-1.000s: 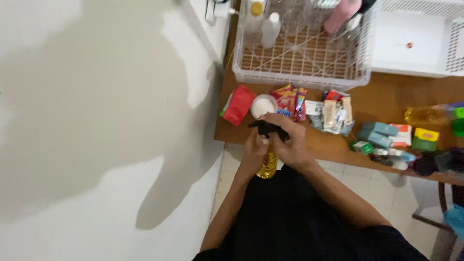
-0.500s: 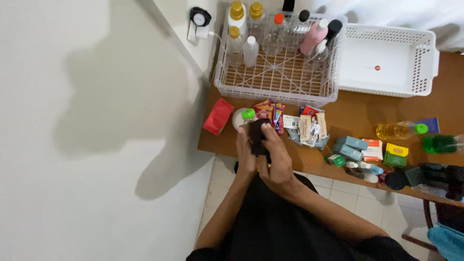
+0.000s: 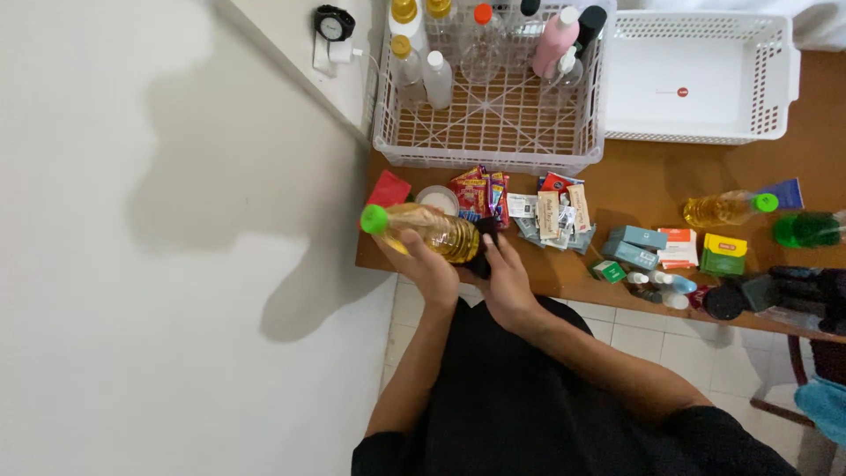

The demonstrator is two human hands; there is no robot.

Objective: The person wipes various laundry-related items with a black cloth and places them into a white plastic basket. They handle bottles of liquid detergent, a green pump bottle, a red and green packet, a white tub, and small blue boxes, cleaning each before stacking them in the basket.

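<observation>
Nearest the camera: dark-clothed torso, both forearms reaching to the near edge of the wooden table (image 3: 652, 189).

Left hand (image 3: 425, 262) wrapped around the body of a clear bottle of yellow oil (image 3: 427, 231), which lies roughly horizontal, its green cap (image 3: 374, 219) pointing toward the wall, past the table's left edge. Grip is closed around the bottle from beneath.

Right hand (image 3: 505, 273) just beside the bottle's base end, fingers pressing a black cloth (image 3: 484, 251) against it. Whether the cloth is pinched or only pushed flat, I cannot tell.

Just beyond the bottle, on the table: a red pouch (image 3: 388, 189), a white round lid (image 3: 437, 199), a cluster of small colourful sachets (image 3: 480, 191), then paper packets (image 3: 555, 211). Further right of the bottle along the table: blue-grey boxes (image 3: 636, 245), an orange-and-white box (image 3: 679, 248), a yellow-green box (image 3: 723, 256), a second oil bottle (image 3: 727, 208) lying down, a green bottle (image 3: 806, 229).

Farthest from the bottle: a white lattice basket (image 3: 489, 154) holding upright bottles along its back edge, and to its right a white tray-basket (image 3: 775, 88). A small black clock (image 3: 330, 24) sits on the ledge left of the basket.
</observation>
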